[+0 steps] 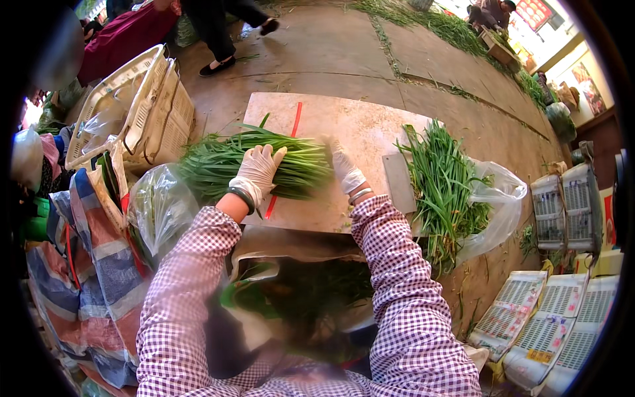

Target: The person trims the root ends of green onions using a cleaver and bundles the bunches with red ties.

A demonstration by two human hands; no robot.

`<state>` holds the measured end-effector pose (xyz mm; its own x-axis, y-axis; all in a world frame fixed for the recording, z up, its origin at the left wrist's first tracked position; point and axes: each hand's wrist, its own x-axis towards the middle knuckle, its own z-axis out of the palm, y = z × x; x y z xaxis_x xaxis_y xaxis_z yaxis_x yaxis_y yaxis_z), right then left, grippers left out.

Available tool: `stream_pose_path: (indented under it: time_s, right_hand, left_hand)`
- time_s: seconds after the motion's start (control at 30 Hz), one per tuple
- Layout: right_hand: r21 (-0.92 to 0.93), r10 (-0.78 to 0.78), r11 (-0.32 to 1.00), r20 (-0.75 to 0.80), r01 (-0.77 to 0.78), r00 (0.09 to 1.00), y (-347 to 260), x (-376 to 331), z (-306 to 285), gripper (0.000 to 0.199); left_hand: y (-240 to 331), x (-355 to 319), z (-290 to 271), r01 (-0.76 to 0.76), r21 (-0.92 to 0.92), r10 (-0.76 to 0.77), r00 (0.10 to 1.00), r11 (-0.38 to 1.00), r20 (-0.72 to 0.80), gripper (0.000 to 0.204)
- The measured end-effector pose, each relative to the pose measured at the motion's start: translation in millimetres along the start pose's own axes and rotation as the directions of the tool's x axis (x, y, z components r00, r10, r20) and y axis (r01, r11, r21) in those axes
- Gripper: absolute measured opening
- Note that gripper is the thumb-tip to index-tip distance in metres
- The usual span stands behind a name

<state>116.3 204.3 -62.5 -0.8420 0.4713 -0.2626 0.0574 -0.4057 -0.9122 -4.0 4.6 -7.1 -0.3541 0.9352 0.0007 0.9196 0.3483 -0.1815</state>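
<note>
A bunch of long green leafy stalks that look like garlic chives point(301, 159) lies across a pale board point(370, 122), its pale ends toward the right. My left hand point(256, 173), in a thin whitish glove, presses down on the bunch with its fingers over the stalks and the thumb spread. At the pale ends is my gloved right hand point(344, 165), flat with fingers stretched out and a little blurred. Under the bunch runs a red strip point(297, 118), showing above and below it. A flat grey metal blade point(399, 183) rests on the board to the right.
A loose heap of chives point(440, 178) covers the board's right end, beside a clear plastic bag point(496, 205). Stacked cream crates point(159, 109), another clear bag point(162, 205) and a striped woven sack point(99, 264) stand left. Flattened baskets point(555, 317) lie right. Someone's legs point(215, 30) are beyond.
</note>
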Motion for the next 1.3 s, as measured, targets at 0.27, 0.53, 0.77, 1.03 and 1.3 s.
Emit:
stream_pose_path:
  time_s: [0.27, 0.53, 0.77, 1.03, 1.3]
  right_hand:
    - [-0.043, -0.024, 0.999, 0.086, 0.028, 0.996, 0.3, -6.2, -19.3, 0.062]
    - [-0.623, -0.413, 0.663, 0.157, 0.415, 0.897, -12.2, 24.7, -1.7, 0.028]
    - [-0.911, -0.137, 0.259, 0.296, 0.323, 0.945, -1.8, 71.8, 16.3, 0.019]
    - [-0.919, -0.018, 0.117, 0.378, 0.377, 0.926, -8.9, 64.3, -8.1, 0.021]
    - [-0.935, -0.393, 0.126, 0.258, 0.330, 0.882, -42.6, 2.0, 23.5, 0.037]
  left_hand:
    - [6.0, 9.0, -2.2, 0.033, -0.037, -0.035, 0.997, 0.999, -0.063, 0.080]
    - [2.7, -6.9, -8.4, 0.033, -0.243, -0.044, 0.998, 0.969, -0.038, 0.094]
    - [6.6, -7.5, 3.7, 0.042, -0.178, -0.053, 0.997, 0.983, -0.059, 0.093]
    - [-4.7, 17.6, -12.9, 0.014, -0.194, 0.006, 0.995, 0.981, 0.104, 0.113]
    - [-19.6, 40.1, -8.4, 0.016, -0.323, 0.079, 0.957, 0.946, 0.278, 0.108]
